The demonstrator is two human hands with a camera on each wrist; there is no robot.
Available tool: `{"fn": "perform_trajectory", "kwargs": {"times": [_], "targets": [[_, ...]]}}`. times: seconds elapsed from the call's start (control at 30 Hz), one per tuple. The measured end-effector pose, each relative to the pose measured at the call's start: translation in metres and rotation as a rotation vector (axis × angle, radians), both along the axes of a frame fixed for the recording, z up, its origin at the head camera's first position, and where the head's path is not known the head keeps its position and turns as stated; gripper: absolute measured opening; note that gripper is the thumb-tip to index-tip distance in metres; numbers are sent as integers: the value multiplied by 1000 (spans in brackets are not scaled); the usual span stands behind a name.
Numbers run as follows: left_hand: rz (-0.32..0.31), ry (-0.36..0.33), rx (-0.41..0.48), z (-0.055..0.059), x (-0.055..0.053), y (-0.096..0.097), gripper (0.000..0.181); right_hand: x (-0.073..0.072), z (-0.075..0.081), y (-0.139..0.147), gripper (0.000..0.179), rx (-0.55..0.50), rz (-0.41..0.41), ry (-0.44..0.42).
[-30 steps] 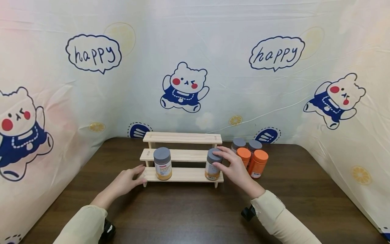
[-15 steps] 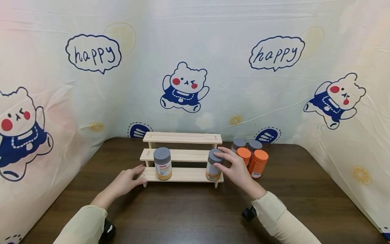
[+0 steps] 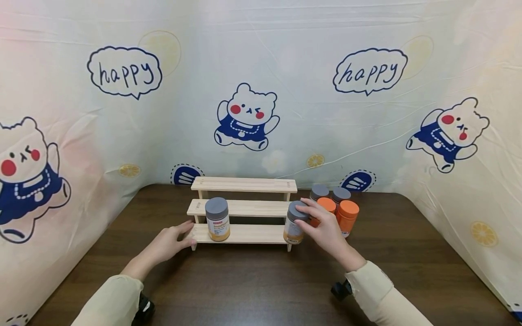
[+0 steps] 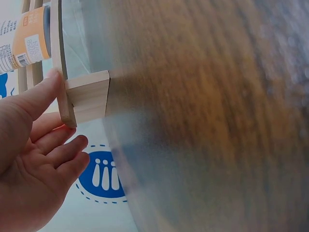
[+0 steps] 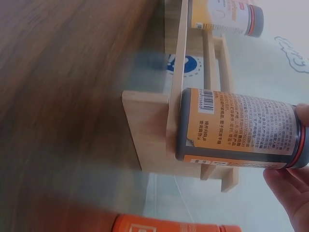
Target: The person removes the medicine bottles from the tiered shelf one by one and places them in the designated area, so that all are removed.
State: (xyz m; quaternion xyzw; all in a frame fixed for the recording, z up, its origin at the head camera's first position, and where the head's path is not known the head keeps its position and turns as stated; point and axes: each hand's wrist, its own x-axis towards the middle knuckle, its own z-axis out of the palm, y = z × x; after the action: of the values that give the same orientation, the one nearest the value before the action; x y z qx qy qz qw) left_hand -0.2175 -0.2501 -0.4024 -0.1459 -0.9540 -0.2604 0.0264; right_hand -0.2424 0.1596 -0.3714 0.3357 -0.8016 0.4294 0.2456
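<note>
My left hand (image 3: 171,242) pinches the left end of the lowest shelf on a three-step wooden rack (image 3: 253,234). In the left wrist view, the thumb lies on top of the shelf edge (image 4: 59,53) and fingers curl beneath. My right hand (image 3: 326,228) grips the grey cap of a supplement bottle (image 3: 292,228), fingers across the cap. Seen from the right wrist, the base of this labelled bottle (image 5: 236,125) is right at the shelf's right end. A matching grey-capped bottle (image 3: 219,222) stands upright near the left of that shelf.
Right of the rack stand two orange bottles (image 3: 348,215), one partly behind my right hand. Behind them are two grey-capped bottles (image 3: 341,194). A printed cloth backdrop (image 3: 302,68) encloses the dark wooden table (image 3: 244,285).
My right hand has slid the grey-capped bottle rightward to the end of the lowest shelf. My left hand and the left bottle have stayed in place.
</note>
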Motion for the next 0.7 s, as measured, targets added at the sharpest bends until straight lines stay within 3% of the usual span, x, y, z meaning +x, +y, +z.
{"fn": "perform_trajectory", "kwargs": {"times": [0.37,0.7], "targets": [[2,5,-1,-1,-1,-1,57,4,0,27,35,23,-109,25],[0,-6,7,0,1,0,58,6,-12,50,35,40,-181,14]]}}
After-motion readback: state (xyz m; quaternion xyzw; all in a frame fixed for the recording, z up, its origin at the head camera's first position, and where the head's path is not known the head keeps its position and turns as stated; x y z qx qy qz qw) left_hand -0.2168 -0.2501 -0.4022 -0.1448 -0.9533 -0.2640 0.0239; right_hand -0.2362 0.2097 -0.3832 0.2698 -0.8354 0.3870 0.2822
